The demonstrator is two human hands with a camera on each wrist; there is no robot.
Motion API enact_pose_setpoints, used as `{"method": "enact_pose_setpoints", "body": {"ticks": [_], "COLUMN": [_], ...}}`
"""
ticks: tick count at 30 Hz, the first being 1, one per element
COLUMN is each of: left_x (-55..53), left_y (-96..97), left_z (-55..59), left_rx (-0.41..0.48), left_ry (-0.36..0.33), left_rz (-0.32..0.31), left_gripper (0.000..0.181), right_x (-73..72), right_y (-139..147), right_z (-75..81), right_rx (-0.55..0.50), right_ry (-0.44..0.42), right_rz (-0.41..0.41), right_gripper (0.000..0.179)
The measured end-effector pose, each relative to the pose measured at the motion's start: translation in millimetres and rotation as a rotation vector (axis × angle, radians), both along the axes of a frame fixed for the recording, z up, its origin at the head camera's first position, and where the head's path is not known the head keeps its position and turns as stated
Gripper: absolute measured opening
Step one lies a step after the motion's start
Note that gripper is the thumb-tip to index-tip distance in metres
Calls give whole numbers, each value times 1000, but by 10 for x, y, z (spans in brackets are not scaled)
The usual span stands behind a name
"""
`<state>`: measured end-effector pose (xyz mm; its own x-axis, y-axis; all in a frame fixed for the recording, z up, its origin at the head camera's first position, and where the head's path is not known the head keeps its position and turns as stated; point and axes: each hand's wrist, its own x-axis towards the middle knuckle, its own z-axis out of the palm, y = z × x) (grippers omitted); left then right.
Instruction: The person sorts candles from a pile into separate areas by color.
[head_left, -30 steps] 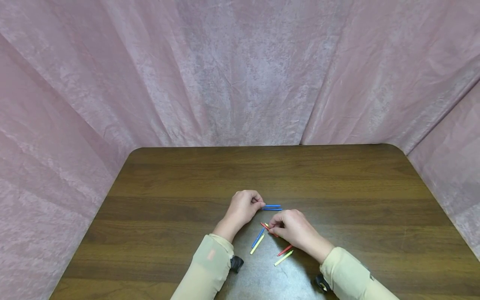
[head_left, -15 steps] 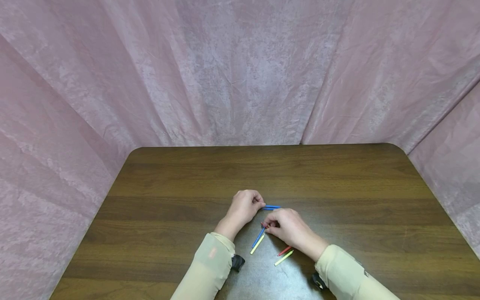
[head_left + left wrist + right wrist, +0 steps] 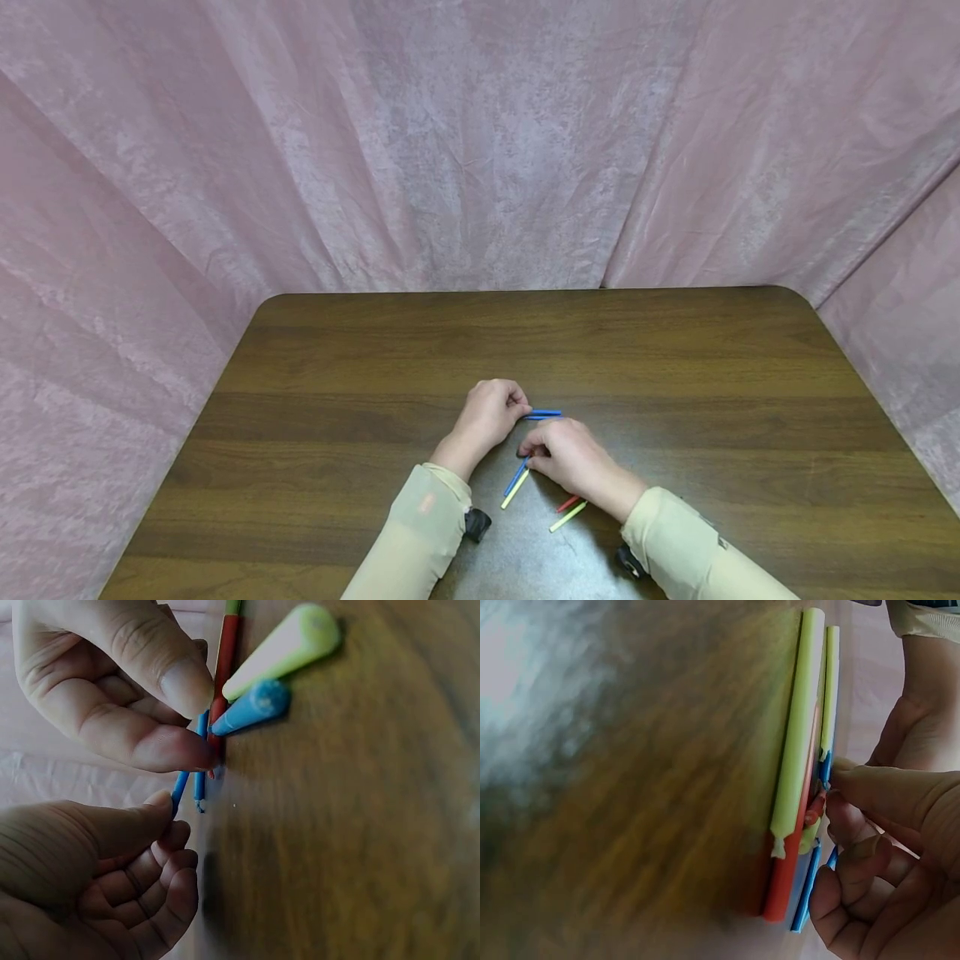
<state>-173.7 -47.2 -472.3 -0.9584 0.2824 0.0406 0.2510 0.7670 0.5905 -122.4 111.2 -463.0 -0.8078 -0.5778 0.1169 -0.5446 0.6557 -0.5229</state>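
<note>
Slim candles in blue, yellow and red lie on the brown table. My left hand pinches the end of a blue candle between thumb and forefinger; a second blue candle lies alongside. Nearer me, my right hand has thumb and forefinger around the far end of another blue candle, which lies next to a yellow candle. The right hand hides a red candle and a further yellow candle from the head view; their ends show in the right wrist view.
Under the right wrist, a red candle lies beside a yellow candle. The wooden table reaches back to a pink curtain. Each wrist carries a small black camera.
The right hand has moved left from the red candle to the end of the blue candle, covering the red one in the head view. The left hand stays in place.
</note>
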Motion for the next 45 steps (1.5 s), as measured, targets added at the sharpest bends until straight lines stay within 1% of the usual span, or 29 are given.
{"method": "enact_pose_setpoints", "body": {"ticks": [7, 16, 25, 32, 39, 45], "left_x": [-4, -11, -12, -13, -8, -14], "left_y": [16, 26, 27, 30, 26, 27], "left_z": [0, -2, -10, -12, -16, -13], "left_rx": [-19, -36, -38, -50, -50, -51], "left_ry": [-15, -49, -44, -42, -35, -45], "left_rz": [-3, -4, -10, -9, -15, -18], "left_gripper": [14, 16, 17, 17, 17, 17], "right_x": [1, -5, -6, -6, -5, -7], "right_y": [-32, -12, 2, 0, 6, 7], "right_z": [-18, -11, -11, -2, -7, -8], "right_rx": [11, 28, 38, 47, 45, 58], "right_ry": [12, 11, 47, 41, 52, 46], "right_rz": [-12, -3, -4, -1, 9, 1], "right_gripper": [17, 16, 20, 21, 22, 24]}}
